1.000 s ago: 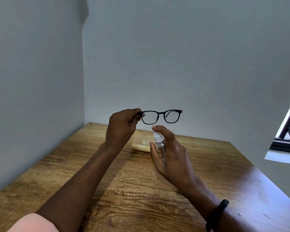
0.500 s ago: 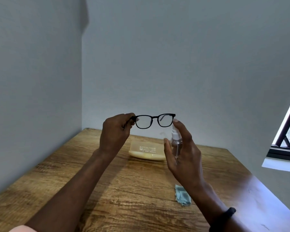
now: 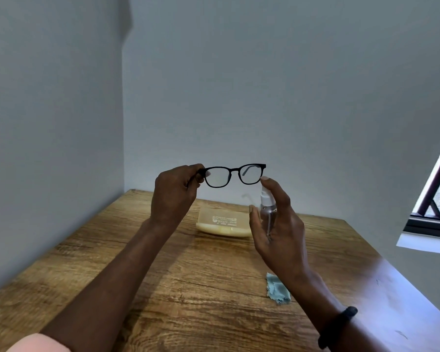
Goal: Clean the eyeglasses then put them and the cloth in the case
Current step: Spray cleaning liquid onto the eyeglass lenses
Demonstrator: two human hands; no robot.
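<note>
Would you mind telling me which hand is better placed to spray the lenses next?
The right hand: it grips the spray bottle, forefinger over its nozzle beside the eyeglasses, which the left hand pinches.

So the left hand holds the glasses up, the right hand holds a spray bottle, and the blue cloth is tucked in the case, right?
Not quite. The head view shows the cloth lying on the table beside the right forearm, not in the case. The rest holds: the left hand holds the glasses up and the right hand holds the spray bottle.
</note>
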